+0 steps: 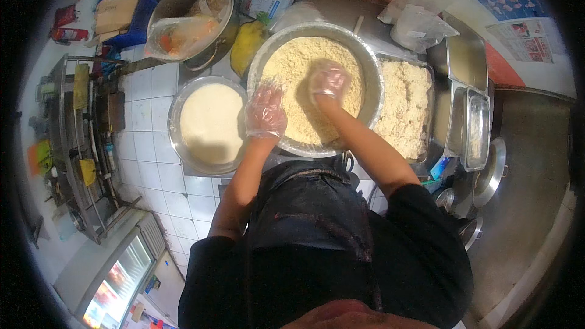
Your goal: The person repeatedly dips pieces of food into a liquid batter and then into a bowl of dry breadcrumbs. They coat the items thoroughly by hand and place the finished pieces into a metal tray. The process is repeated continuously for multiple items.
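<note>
A large round metal basin [375, 71] holds pale yellow, crumbly flour coating. My right hand [329, 80], in a clear plastic glove, is over the coating inside it, blurred; its fingers are partly hidden, so I cannot tell what is under them. My left hand [266, 108], gloved too and dusted with flour at the fingertips, lies flat at the basin's left rim with nothing visible in it. Left of it stands a smaller metal bowl [174, 139] with a smooth cream-coloured content. At the basin's right is a rectangular tray [429, 114] filled with flour-coated pieces.
A big pot [228, 13] with plastic bags stands at the back left, beside a yellow cloth or bag [247, 48]. Plastic bags [418, 27] lie at the back right. Deep steel containers [466, 64] stand beyond the tray. A metal rack [68, 146] is at the far left.
</note>
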`<state>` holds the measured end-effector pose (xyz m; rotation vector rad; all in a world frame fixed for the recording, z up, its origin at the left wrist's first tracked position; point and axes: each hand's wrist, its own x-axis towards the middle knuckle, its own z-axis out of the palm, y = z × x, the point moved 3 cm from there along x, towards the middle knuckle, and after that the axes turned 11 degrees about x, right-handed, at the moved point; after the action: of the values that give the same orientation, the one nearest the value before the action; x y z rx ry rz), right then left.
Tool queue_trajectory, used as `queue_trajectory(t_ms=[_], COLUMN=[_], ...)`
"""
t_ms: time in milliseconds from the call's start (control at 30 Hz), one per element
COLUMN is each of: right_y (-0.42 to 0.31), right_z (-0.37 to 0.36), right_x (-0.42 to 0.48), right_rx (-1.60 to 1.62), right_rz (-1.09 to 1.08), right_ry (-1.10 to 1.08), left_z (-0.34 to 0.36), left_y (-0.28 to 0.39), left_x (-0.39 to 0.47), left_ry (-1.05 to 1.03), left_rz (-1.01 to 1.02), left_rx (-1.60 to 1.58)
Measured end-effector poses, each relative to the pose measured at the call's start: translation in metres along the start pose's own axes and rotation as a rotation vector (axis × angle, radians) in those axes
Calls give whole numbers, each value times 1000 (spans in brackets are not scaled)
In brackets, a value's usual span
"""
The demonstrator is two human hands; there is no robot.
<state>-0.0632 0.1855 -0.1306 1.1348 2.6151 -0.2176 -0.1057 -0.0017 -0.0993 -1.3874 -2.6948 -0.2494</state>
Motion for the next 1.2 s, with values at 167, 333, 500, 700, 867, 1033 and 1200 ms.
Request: queue_trajectory(t_ms=[167, 333, 500, 700, 867, 1033, 1200], right_y=[39, 28, 37, 32, 61, 54, 81], right_z=[-7, 26, 57, 67, 108, 89, 112], right_x=[-54, -33, -15, -15, 2, -10, 12], right_rx=[319, 654, 1004, 902, 1419, 1261, 1115], right_rz=[241, 404, 481, 300, 128, 111, 38], right_ry=[-49, -100, -299, -59, -246, -157, 4], left_z=[-17, -23, -39, -44, -42, -36, -37], left_y=[0, -2, 3, 0, 4, 2, 7], left_x=[-3, -9, -12, -22, -17, -17, -9], left_ry=[92, 204, 214, 230, 280, 281, 280], left_rz=[46, -14, -24, -69, -84, -115, -99], left_rx=[-48, -264, -307, -365, -412, -402, -444])
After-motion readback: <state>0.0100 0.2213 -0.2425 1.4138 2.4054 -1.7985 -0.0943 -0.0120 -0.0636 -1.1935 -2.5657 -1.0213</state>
